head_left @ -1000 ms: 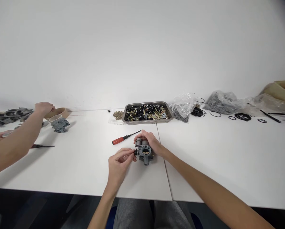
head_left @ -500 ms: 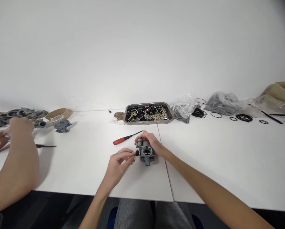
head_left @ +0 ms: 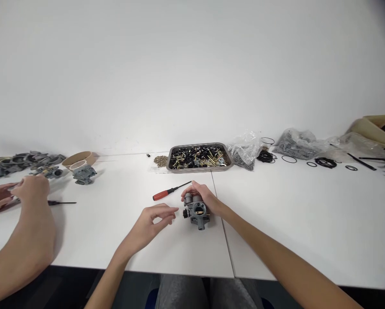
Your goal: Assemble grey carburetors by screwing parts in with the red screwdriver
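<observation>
A grey metal carburetor body [head_left: 196, 210] stands on the white table [head_left: 292, 223] in front of me. My right hand [head_left: 205, 196] is wrapped round its far side and holds it. My left hand [head_left: 153, 219] hovers just left of it, apart from the small black knob on its left side, with curled fingers that hold nothing I can see. A red-handled screwdriver [head_left: 166, 193] lies just behind my left hand.
A metal tray [head_left: 179, 167] of small black and brass parts sits at the back, plastic bags [head_left: 245, 150] and black O-rings [head_left: 322, 162] to its right. At far left another person's hands [head_left: 21, 191] work near grey carburetor parts [head_left: 83, 174], tape rolls [head_left: 78, 159] and a black tool [head_left: 62, 202].
My left hand let go of the black knob on the carburetor and drew back a little to the left. The other person's hand came back from the tape rolls toward their side.
</observation>
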Motion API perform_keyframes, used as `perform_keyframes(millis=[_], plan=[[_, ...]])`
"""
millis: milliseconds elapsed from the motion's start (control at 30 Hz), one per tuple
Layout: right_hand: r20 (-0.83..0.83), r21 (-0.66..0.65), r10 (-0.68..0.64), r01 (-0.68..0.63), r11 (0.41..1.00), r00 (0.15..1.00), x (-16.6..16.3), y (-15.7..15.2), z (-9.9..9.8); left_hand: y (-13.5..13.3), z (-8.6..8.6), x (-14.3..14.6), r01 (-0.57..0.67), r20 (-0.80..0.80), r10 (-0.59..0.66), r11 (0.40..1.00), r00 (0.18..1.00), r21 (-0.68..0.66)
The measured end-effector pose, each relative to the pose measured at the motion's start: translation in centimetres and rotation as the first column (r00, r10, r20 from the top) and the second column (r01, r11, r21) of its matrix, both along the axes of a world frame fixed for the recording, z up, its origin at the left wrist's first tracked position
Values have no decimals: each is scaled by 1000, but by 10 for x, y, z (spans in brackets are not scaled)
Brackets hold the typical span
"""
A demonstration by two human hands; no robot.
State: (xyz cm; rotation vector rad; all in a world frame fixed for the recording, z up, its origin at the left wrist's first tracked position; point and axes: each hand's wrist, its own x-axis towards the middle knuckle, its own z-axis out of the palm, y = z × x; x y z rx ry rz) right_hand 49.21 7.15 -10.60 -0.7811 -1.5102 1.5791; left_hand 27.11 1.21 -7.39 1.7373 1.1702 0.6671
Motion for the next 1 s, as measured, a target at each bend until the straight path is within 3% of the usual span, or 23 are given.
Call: perform_keyframes(millis=[133, 233, 333, 400, 533, 633, 733, 833, 900, 1000], plan=[[14, 6, -2, 2, 1000, 1000, 3, 1, -3, 28, 3, -16, -106, -122, 130, 977, 984, 186], [7, -26, -67, 67, 997, 998, 4, 5, -10, 56, -15, -21, -129, -264, 219, 939, 939, 320], [14, -47, -107, 108, 993, 994, 4, 11, -17, 77, -37, -19, -69, -290, 160, 951, 943, 302], [11, -65, -107, 108, 992, 994, 5, 13, -19, 87, -41, -17, -32, -248, 103, 961, 963, 274], [-33, -97, -109, 105, 990, 994, 7, 14, -18, 108, -15, -22, 24, -92, -9, 987, 996, 161], [-70, -137, -114, 104, 985, 991, 9, 15, -18, 131, 10, -38, -76, 142, 57, 987, 988, 139], [-114, -189, -123, 100, 977, 986, 11, 18, -19, 156, 13, -59, -295, 478, 201, 947, 855, 129], [-132, -230, -134, 101, 968, 982, 13, 19, -21, 176, -12, -80, -461, 728, 322, 887, 605, -9], [-125, -240, -133, 101, 966, 983, 14, 18, -20, 185, -35, -94, -510, 789, 405, 849, 462, -138], [-102, -238, -133, 105, 965, 986, 12, 16, -17, 192, -61, -108, -542, 783, 526, 786, 332, -298]])
